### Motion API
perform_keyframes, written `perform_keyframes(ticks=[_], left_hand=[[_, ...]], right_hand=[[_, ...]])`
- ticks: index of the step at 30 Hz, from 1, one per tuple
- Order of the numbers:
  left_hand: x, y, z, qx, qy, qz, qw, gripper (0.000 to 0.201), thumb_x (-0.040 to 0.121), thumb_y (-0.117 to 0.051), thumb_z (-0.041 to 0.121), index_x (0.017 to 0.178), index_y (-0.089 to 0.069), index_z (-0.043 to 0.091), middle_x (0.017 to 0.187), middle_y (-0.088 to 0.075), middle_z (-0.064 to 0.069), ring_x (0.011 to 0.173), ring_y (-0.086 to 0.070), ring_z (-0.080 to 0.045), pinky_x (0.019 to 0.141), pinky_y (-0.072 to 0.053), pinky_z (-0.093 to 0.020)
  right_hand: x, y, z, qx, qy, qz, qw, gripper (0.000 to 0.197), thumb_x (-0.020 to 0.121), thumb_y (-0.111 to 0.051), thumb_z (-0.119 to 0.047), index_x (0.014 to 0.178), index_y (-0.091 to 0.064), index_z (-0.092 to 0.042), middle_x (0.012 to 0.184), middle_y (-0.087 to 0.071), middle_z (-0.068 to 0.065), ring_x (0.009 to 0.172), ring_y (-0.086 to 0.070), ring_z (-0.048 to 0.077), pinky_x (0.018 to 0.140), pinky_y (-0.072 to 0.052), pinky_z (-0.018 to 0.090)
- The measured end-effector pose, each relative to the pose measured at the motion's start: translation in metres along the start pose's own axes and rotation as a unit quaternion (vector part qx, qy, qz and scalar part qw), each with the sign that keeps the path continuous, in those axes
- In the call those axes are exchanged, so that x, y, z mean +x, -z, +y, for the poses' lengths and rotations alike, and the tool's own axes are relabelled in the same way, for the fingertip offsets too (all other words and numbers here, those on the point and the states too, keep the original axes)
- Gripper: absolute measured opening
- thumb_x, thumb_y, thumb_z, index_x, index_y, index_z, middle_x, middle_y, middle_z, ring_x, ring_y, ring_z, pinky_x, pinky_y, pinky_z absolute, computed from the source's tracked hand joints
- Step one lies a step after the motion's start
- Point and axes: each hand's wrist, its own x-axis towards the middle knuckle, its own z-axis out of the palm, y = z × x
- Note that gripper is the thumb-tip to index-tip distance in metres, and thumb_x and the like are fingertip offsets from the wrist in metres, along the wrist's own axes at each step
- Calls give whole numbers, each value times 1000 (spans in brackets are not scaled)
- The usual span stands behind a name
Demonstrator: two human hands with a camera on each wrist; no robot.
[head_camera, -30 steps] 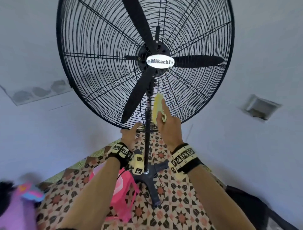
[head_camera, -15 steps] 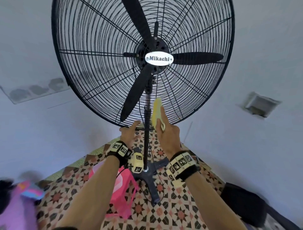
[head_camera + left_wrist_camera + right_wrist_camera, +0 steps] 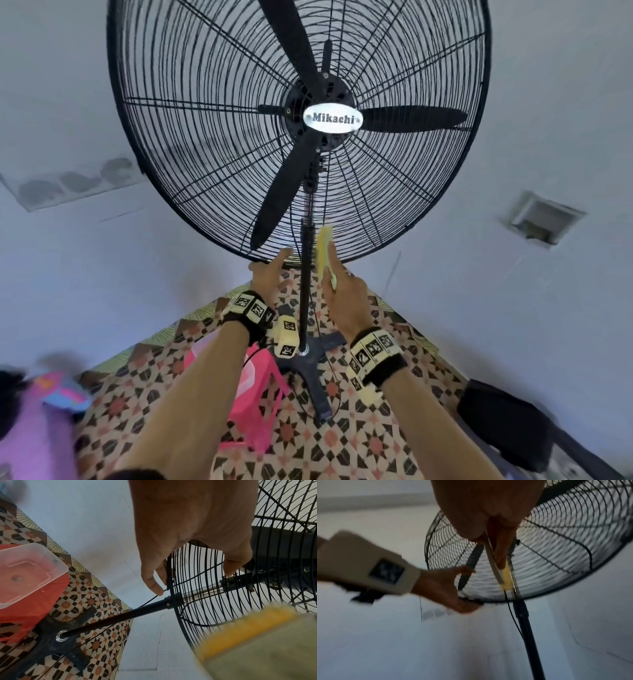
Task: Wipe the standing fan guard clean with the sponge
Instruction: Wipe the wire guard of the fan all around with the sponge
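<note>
A yellow sponge (image 3: 323, 251) is held flat against the lower wires of the black fan guard (image 3: 191, 113) by the right hand (image 3: 344, 293), fingers extended along it and thumb tucked beneath — just right of the black stand pole (image 3: 304, 301). The guard's bottom rim is gripped by the left hand (image 3: 269, 274), thumb in front of the wires and fingers curled behind. Below, on a patterned floor (image 3: 359, 455), a pink plastic stool (image 3: 253, 404) is seen beside the fan's cross base (image 3: 317, 373).

Black wire-metal fan guard (image 3: 191, 144), soft yellow foam sponge (image 3: 322, 250), translucent plastic tub (image 3: 25, 572)
</note>
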Motion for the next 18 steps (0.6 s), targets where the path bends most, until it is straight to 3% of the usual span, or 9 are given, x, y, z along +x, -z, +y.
perform_keyframes(ticks=[1, 2, 4, 5, 7, 10, 12, 14, 18], left_hand=[[0, 1, 1, 1, 5, -11, 1000, 95, 89, -80, 36, 159, -22, 6, 138, -43, 5, 91, -60, -13, 81, -62, -42], [2, 1, 2, -10, 15, -11, 1000, 103, 88, -81, 38, 160, -15, 6, 124, -39, 13, 89, -58, -10, 88, -62, -46], [2, 1, 3, -31, 27, 0, 999, 116, 86, -82, 43, 160, -2, 5, 106, -32, 16, 86, -55, -9, 97, -57, -53], [1, 0, 3, -35, 25, 2, 999, 119, 85, -82, 44, 160, 1, 5, 103, -33, 15, 86, -55, -10, 98, -56, -54], [-1, -1, 2, -32, 24, 8, 999, 116, 84, -83, 45, 159, -4, 4, 105, -38, 14, 86, -58, -11, 97, -57, -54], [2, -1, -1, -33, 18, 14, 999, 106, 85, -82, 43, 156, -15, 2, 119, -50, 3, 87, -61, -14, 92, -59, -51], [3, -1, 1, -38, 16, 13, 999, 113, 84, -84, 44, 157, -9, 3, 114, -48, 4, 87, -59, -13, 93, -59, -54], [5, 0, 1, -40, 14, 4, 999, 122, 81, -85, 46, 157, 1, 4, 126, -45, -1, 88, -57, -12, 96, -58, -54], [10, 2, -2, -34, 26, -6, 999, 132, 77, -86, 52, 159, 7, 8, 134, -37, -3, 90, -57, -10, 100, -56, -54]], right_hand=[[-7, -3, 5, -14, 2, -20, 1000, 60, 108, -48, -23, 162, -21, -24, 51, -32, -15, 40, -27, 3, 41, -28, 13], [-15, -6, 8, -25, 1, -39, 999, 61, 108, -49, -22, 161, -19, -27, 51, -33, -13, 41, -26, 3, 43, -26, 13], [-23, -5, 8, -17, -8, -49, 999, 61, 108, -50, -21, 160, -19, -29, 50, -33, -12, 42, -25, 4, 48, -25, 11], [-21, -1, 3, 0, -7, -31, 1000, 60, 107, -51, -20, 160, -24, -26, 49, -31, -15, 40, -25, 3, 45, -26, 12], [-10, 6, -7, 24, 6, 12, 1000, 56, 107, -52, -20, 160, -34, -18, 50, -27, -20, 38, -23, 1, 41, -31, 12], [5, 7, -12, 24, 14, 34, 999, 55, 107, -51, -20, 159, -36, -14, 53, -26, -22, 40, -24, -2, 45, -33, 7], [-2, -3, -1, -2, 6, 1, 1000, 58, 107, -52, -19, 161, -32, -15, 52, -25, -20, 39, -23, -1, 47, -32, 6], [-20, -13, 13, -36, -1, -53, 998, 61, 108, -50, -22, 163, -23, -23, 50, -27, -17, 38, -23, 3, 51, -32, 8], [-38, -16, 23, 12, -14, -43, 999, 54, 109, -48, -23, 159, -29, -26, 46, -29, -15, 36, -27, 12, 37, -22, 14]])
